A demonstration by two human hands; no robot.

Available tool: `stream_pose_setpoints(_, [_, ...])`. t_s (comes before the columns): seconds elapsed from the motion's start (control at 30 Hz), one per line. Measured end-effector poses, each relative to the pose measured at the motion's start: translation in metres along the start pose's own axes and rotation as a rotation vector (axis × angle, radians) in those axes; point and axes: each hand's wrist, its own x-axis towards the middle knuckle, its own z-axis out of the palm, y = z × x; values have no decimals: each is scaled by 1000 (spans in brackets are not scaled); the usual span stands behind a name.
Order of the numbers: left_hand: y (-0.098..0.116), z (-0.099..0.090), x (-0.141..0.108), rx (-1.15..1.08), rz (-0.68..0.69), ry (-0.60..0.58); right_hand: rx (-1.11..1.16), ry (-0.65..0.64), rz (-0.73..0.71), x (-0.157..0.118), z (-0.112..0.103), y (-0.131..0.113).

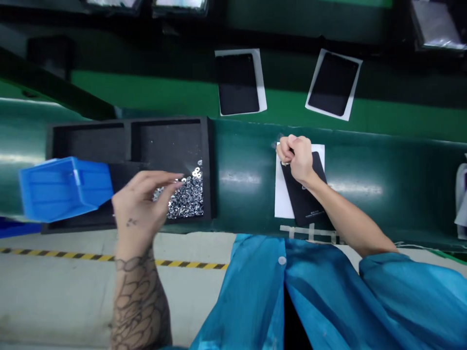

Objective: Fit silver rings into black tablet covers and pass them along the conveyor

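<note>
My left hand point(140, 204) reaches over a black divided tray point(207, 170), thumb and forefinger pinched together. Its fingertips are just above a heap of small shiny metal pieces point(188, 197), some ring-shaped. A glint shows at the tips, but I cannot make out what they hold. My right hand point(297, 158) is closed in a fist over the upper part of a flat black panel point(304, 194). A pale bit shows under its curled fingers; whatever is inside is hidden. The panel lies tilted on a white sheet point(282, 194).
A blue plastic bin point(65, 187) sits on the tray's left side. Two more black panels, one left point(237, 85) and one right point(333, 82), rest on white sheets on the green surface beyond. Strips of tape point(310, 232) mark the bench's front edge. A dark beam point(54, 87) slants at upper left.
</note>
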Motion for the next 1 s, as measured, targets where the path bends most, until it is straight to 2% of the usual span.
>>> stream_pose_setpoints(0.03, [19,11,1,-37,60,13,27,23,26,1,-4,-10])
stream_pose_setpoints(0.07, [39,26,-2,-110,128,-30,58,54,41,1,-10,-23])
stream_pose_setpoints(0.13, [81,64,-17,-407,192,-148,50,146,55,-12,-33,-50])
stream_pose_setpoints(0.17, [99,86,-29,-560,219,-198,-23,201,79,-25,-48,-63])
stream_pose_setpoints(0.2, [114,108,-43,-636,217,-221,-181,260,151,-43,-64,-73])
stream_pose_setpoints(0.27, [136,146,-70,-700,175,-253,-794,296,400,-88,-92,-84])
stream_pose_setpoints(0.3, [142,159,-81,-709,141,-258,-1004,269,509,-113,-102,-85])
stream_pose_setpoints(0.33, [147,169,-88,-731,133,-274,-1092,258,636,-137,-109,-84])
stream_pose_setpoints(0.43, [157,183,-91,-820,117,-379,-891,332,858,-188,-107,-78])
stream_pose_setpoints(0.5, [164,187,-78,-861,96,-443,-632,397,916,-198,-99,-74])
stream_pose_setpoints(0.57, [173,195,-59,-911,59,-500,-388,442,990,-194,-96,-72])
stream_pose_setpoints(0.63, [183,206,-39,-973,42,-560,-212,460,1027,-183,-105,-75])
stream_pose_setpoints(0.73, [190,222,-12,-1014,68,-556,-186,561,959,-161,-144,-95])
stream_pose_setpoints(0.8, [183,228,0,-1018,31,-488,-264,712,924,-139,-185,-121])
stream_pose_setpoints(0.87, [168,226,5,-1024,-58,-440,-337,773,854,-109,-237,-150])
stream_pose_setpoints(0.93, [148,217,3,-994,-108,-418,-442,750,829,-75,-293,-174])
stream_pose_setpoints(1.0, [129,203,-3,-905,-57,-380,-598,707,819,-46,-346,-186])
